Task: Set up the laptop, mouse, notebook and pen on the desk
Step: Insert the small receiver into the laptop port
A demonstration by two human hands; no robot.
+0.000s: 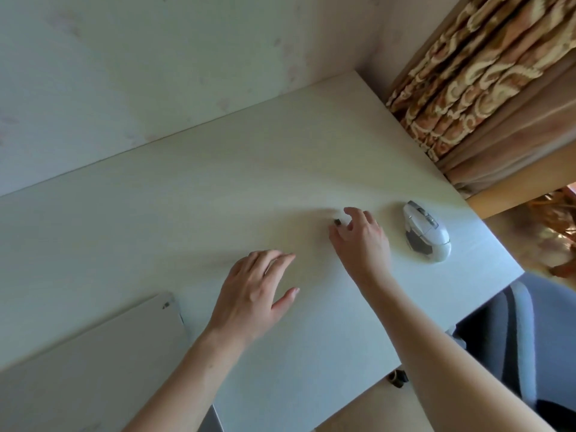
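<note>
While my left hand (255, 291) hovers open at centre frame, my right hand (361, 235) pinches a small dark object (337, 222) beside the white mouse (427, 230); the closed laptop (93, 353) lies lower left on the desk (218, 182).

No text, brand or number can be read. The closed silver laptop (93, 347) bears a small dark mark near its far corner, too blurred to make out.

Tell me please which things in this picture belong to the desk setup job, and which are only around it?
Part of the job:
- closed laptop at the desk's left
- white mouse at the right
- small dark piece pinched in the right hand, perhaps the mouse's receiver
- desk
- left hand, open

Just around:
- patterned curtain
- grey chair

Notebook and pen: not in view.
</note>
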